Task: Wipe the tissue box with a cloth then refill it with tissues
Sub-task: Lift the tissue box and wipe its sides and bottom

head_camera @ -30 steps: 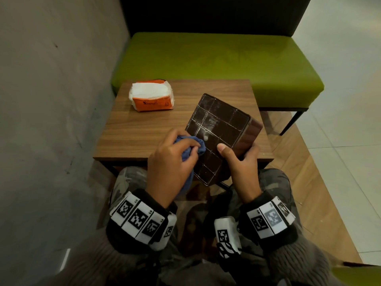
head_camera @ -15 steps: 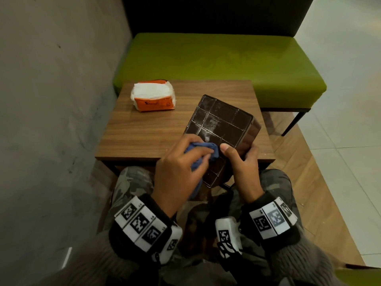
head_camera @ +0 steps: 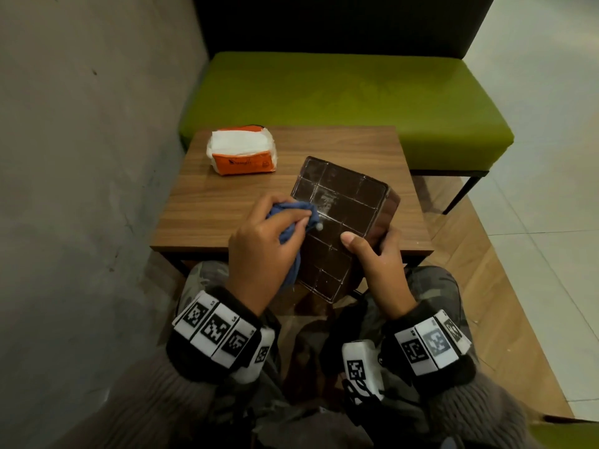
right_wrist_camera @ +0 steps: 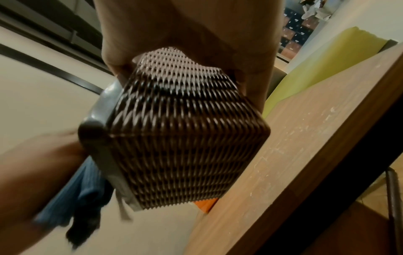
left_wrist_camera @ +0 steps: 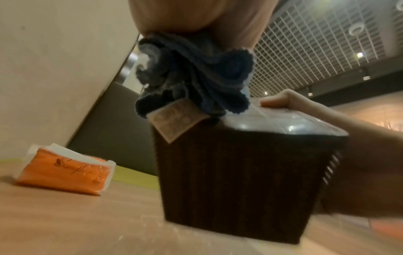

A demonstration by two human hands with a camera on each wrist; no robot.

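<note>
A dark brown woven tissue box (head_camera: 340, 218) (left_wrist_camera: 240, 174) (right_wrist_camera: 185, 138) is tilted over the near edge of the wooden table, its flat gridded base turned up toward me. My right hand (head_camera: 376, 257) grips its right side, thumb on the gridded face. My left hand (head_camera: 262, 244) holds a bunched blue cloth (head_camera: 291, 218) (left_wrist_camera: 191, 75) (right_wrist_camera: 85, 191) pressed against the left edge of that face. An orange pack of white tissues (head_camera: 241, 153) (left_wrist_camera: 65, 169) lies at the table's far left.
The small wooden table (head_camera: 227, 205) stands against a grey wall (head_camera: 81, 189) on the left. A green bench seat (head_camera: 324, 95) runs behind it. My knees sit under the near edge; tiled floor (head_camera: 534, 222) lies to the right.
My left hand slid the cloth right across the gridded face, then back up to its left edge. The right hand kept its grip on the box, which stayed put.
</note>
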